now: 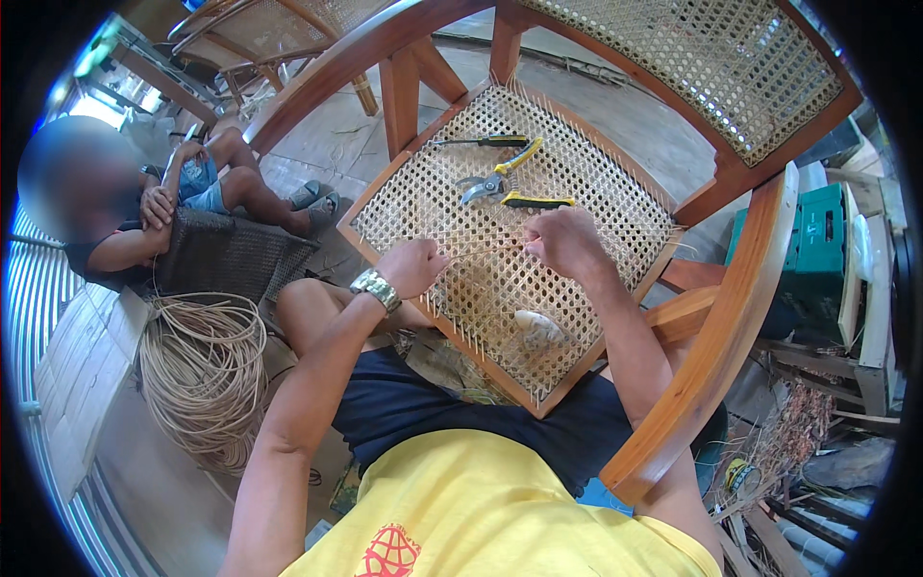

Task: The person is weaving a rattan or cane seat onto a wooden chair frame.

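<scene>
A wooden armchair with a woven cane seat (500,298) stands tilted before me, its front corner over my lap. Above the near half of the seat, my left hand (413,267), with a metal watch on the wrist, is closed on one end of a thin cane strand (486,247). The other end runs to my right hand (569,242), whose fingers pinch it. Just beyond the hands lie pruning shears (495,185) with yellow and black handles, blades apart. Farther back rests a slim tool with a dark handle (500,140). A pale, rounded lump (540,329) sits near the front corner; I cannot tell its kind.
Loose cane ends (457,332) stick up along the seat's edges. The chair's curved armrest (721,356) arches beside my right arm. A coil of rattan (207,375) hangs at left, near a seated person (207,183). At right stand a green crate (803,255) and scrap wood.
</scene>
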Action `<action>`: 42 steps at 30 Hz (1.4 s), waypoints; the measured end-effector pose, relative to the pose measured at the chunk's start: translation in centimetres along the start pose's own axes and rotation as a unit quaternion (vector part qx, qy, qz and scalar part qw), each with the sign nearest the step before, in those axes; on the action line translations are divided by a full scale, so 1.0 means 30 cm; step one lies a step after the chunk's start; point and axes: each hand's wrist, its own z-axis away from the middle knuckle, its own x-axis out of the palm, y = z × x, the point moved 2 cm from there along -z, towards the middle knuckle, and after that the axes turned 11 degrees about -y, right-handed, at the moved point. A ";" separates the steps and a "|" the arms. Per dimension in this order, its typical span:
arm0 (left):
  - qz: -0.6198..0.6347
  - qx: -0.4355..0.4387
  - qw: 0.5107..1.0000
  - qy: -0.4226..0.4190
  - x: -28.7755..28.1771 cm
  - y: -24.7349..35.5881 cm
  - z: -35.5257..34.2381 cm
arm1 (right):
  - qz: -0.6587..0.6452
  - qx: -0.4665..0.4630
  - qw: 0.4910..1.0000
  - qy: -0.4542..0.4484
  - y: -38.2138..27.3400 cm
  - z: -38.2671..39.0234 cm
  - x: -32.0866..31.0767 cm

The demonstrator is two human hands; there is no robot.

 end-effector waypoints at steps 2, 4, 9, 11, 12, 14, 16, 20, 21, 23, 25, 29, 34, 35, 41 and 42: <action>-0.019 -0.009 1.000 0.001 -0.043 0.016 -0.006 | -0.022 0.002 1.000 0.006 0.021 0.016 -0.008; -0.012 -0.057 0.998 0.004 -0.096 0.049 -0.015 | -0.035 -0.026 0.999 0.021 0.034 0.026 -0.014; 0.113 -0.050 0.989 0.083 -0.105 0.191 -0.063 | -0.122 -0.077 0.989 0.030 0.046 0.029 -0.003; 0.008 -0.024 1.000 0.010 -0.034 0.237 -0.098 | -0.117 -0.105 0.987 0.030 0.040 0.022 0.006; -0.007 -0.041 0.999 -0.015 0.004 0.245 -0.113 | -0.112 -0.124 0.985 0.030 0.038 0.021 0.010; -0.026 -0.016 0.999 0.025 0.054 0.239 -0.123 | -0.114 -0.117 0.985 0.044 0.041 0.021 0.015; -0.029 -0.004 0.998 0.050 0.090 0.228 -0.131 | -0.113 -0.113 0.985 0.068 0.045 0.022 0.018; -0.080 0.013 0.997 0.021 0.116 0.222 -0.133 | -0.128 -0.133 0.980 0.073 0.046 0.025 0.022; -0.055 0.012 0.998 0.026 0.114 0.224 -0.131 | -0.135 -0.145 0.977 0.075 0.045 0.026 0.021; -0.028 0.013 0.999 0.031 0.109 0.233 -0.131 | -0.140 -0.158 0.974 0.077 0.044 0.026 0.017; -0.029 0.024 0.999 0.005 0.108 0.244 -0.138 | -0.151 -0.133 0.978 0.053 0.046 0.021 0.016; -0.032 -0.013 0.999 -0.029 0.102 0.253 -0.167 | -0.156 -0.134 0.977 0.057 0.041 0.015 0.011; -0.051 -0.032 0.998 -0.006 0.026 0.150 -0.082 | -0.119 -0.119 0.985 0.043 0.048 0.005 0.016; -0.071 -0.084 0.994 0.012 -0.004 0.095 -0.037 | -0.119 -0.127 0.984 0.043 0.051 0.006 0.018; -0.043 -0.076 0.991 0.102 -0.113 -0.124 0.249 | -0.099 -0.191 0.975 0.063 -0.012 -0.020 0.040; -0.044 -0.090 0.990 0.102 -0.116 -0.129 0.267 | -0.114 -0.218 0.964 0.105 -0.055 -0.028 0.046</action>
